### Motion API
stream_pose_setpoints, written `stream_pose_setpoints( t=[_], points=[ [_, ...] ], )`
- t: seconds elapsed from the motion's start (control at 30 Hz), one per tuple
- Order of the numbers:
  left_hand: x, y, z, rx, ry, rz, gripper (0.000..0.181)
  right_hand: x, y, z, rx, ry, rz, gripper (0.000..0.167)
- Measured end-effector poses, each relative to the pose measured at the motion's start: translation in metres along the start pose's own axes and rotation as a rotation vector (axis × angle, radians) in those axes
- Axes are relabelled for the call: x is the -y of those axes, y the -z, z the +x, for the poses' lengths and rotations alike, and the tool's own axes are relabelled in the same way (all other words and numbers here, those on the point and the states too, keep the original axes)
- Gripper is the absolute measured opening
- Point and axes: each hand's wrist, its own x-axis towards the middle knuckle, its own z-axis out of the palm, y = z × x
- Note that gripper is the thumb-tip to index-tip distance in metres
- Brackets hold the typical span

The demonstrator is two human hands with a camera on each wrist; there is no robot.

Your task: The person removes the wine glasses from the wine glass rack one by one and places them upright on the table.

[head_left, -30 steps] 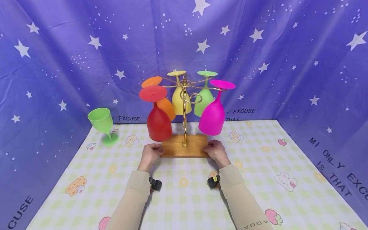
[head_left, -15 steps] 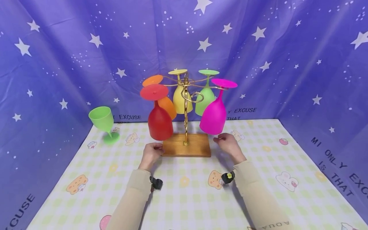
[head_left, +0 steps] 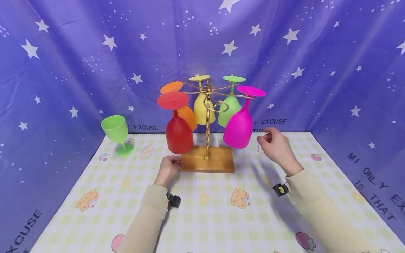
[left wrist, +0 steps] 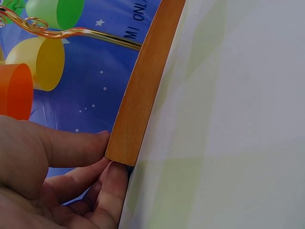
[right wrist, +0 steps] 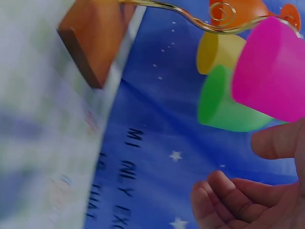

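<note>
A gold stemware rack [head_left: 207,130] stands upright on its wooden base [head_left: 218,160]. Upside down from its arms hang red [head_left: 179,137], orange [head_left: 188,117], yellow [head_left: 204,109], light green [head_left: 230,109] and magenta [head_left: 239,128] wine glasses. One front wire loop [head_left: 227,106] carries no glass. My left hand [head_left: 168,170] pinches the base's left end; in the left wrist view the thumb [left wrist: 78,147] lies against its corner with fingers on the other side. To the right of the magenta glass, my right hand [head_left: 278,148] is raised off the table, fingers loosely bent, holding nothing.
Another green wine glass [head_left: 114,128] stands upright at the table's back left. A checked cloth with cartoon prints [head_left: 202,218] covers the table. Purple star-printed curtains [head_left: 177,42] enclose the back and both sides.
My right hand has let go of the base's right end and moved up and to the right. The left hand keeps its hold. The view has shifted slightly.
</note>
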Motion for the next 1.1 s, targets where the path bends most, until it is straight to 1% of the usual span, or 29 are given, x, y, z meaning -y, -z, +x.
stream_pose_setpoints(
  t=[0.1,0.23,0.33,0.4,0.47,0.53,0.6,0.7,0.77,0.83,0.93,1.03,1.1],
  points=[
    [0.001,-0.001,0.001,0.002,-0.002,-0.012,0.023,0.007,0.015,0.003,-0.057,0.048,-0.012,0.047],
    [0.001,-0.001,0.001,0.001,-0.003,-0.016,0.023,0.018,0.032,0.009,-0.128,0.1,-0.019,0.041],
    [0.001,0.0,0.001,-0.001,0.002,-0.012,0.023,0.028,0.042,0.014,-0.182,0.167,-0.011,0.037],
    [0.002,0.001,0.001,-0.001,0.003,-0.011,0.023,0.034,0.047,0.017,-0.23,0.237,-0.007,0.035],
    [0.002,0.001,0.001,0.002,0.002,-0.016,0.023,0.039,0.051,0.02,-0.288,0.327,-0.007,0.031],
    [0.002,0.002,0.0,0.004,0.003,-0.022,0.022,0.045,0.055,0.024,-0.341,0.443,-0.022,0.029],
    [0.002,0.002,-0.001,0.005,0.005,-0.024,0.022,0.051,0.058,0.029,-0.376,0.569,-0.042,0.029],
    [0.001,0.002,-0.002,0.0,0.008,-0.024,0.022,0.06,0.061,0.035,-0.392,0.733,-0.07,0.031],
    [0.001,0.002,-0.002,0.0,0.001,-0.018,0.022,0.065,0.062,0.039,-0.382,0.803,-0.078,0.032],
    [0.001,0.001,-0.001,-0.001,-0.005,-0.013,0.022,0.069,0.063,0.041,-0.369,0.85,-0.101,0.032],
    [0.0,0.0,0.0,0.005,-0.007,-0.005,0.023,0.074,0.065,0.044,-0.353,0.908,-0.166,0.031],
    [0.001,-0.001,0.001,0.009,-0.002,-0.006,0.023,0.078,0.065,0.047,-0.351,0.955,-0.205,0.03],
    [0.001,-0.001,0.001,0.01,0.001,-0.007,0.023,0.08,0.064,0.049,-0.363,0.982,-0.211,0.029]
  ],
)
